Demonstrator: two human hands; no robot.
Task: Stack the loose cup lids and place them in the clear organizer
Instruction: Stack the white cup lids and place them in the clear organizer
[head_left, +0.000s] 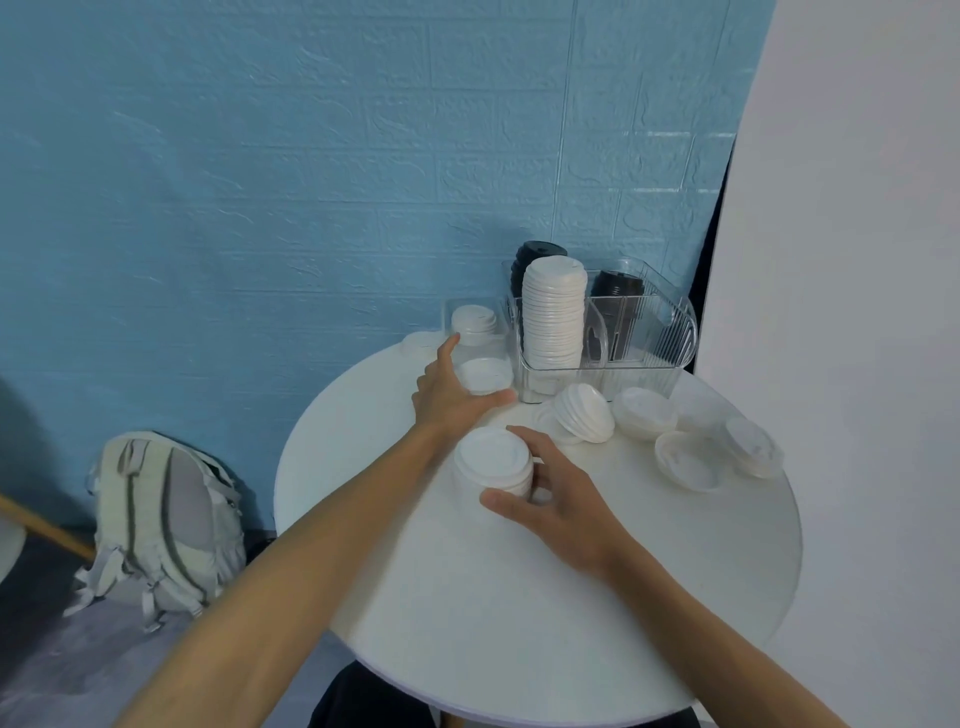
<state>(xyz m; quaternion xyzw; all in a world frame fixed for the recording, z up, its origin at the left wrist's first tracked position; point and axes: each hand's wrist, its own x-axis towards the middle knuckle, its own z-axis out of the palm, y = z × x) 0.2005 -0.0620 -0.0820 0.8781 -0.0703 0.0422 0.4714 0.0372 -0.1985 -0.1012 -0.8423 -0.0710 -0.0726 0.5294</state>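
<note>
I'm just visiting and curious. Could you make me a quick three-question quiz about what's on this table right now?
1. True or false: the right hand holds a short stack of white lids.
2. Which colours of lids stand in the clear organizer? A) white only B) white and black C) black only
3. Fill in: the left hand grips a single white ____.

Key: 1 true; 2 B; 3 lid.

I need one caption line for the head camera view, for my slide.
Right hand grips a white lid stack; left hand holds another lid beside the clear organizer.
</note>
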